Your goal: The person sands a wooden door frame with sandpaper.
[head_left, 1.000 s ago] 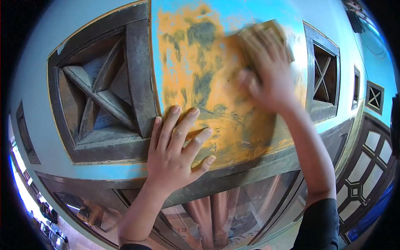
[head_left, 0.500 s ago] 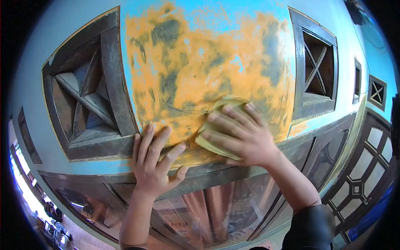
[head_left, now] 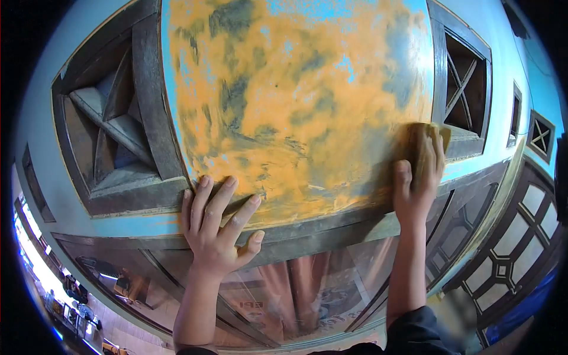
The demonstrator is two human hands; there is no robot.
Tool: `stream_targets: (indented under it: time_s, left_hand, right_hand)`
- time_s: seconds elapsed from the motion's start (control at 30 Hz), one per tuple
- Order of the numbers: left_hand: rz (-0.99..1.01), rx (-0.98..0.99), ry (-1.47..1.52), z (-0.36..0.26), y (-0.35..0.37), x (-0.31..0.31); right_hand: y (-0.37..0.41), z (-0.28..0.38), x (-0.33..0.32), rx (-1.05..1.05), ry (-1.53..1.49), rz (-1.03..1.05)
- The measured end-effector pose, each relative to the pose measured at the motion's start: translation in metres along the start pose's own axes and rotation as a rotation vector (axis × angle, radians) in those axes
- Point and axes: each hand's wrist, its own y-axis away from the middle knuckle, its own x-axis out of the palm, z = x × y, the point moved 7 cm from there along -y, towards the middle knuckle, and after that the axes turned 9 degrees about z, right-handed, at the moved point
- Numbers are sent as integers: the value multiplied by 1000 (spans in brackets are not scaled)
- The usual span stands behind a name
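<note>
Orange & dark grey smears w/ bright blue flecks cover the wall patch, btwn the L vent & the R vent, both dark wood w/ crossed slats.

R hand is at the near R corner of the patch, holding a yellow-brown sheet, prob. sandpaper, against the surface. Fingers lie close together over it, thumb apart on the left; slight blur there. Sheet sits right by the R vent's lower L corner; can't tell if it touches the frame.

L hand has nothing in it: fingers spread wide, tips on the near L corner of the patch, thumb out to the right over the dark wood beam. Can't tell if the palm touches.

Below the beam: window glass w/ brown curtains showing. Far R: dark door w/ pale panels, & a small X-slat vent above it. Black sleeve on the R arm.
</note>
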Motion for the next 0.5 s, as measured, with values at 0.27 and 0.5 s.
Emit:
stream_targets:
  time_s: [0.27, 0.5]
  left_hand:
    - [40, -17, 13, -5, 5, 3]
    - [22, -90, -18, -32, 25, 24]
  right_hand:
    - [71, 15, 21, -197, 89, 164]
    - [99, 52, 31, -371, 66, 328]
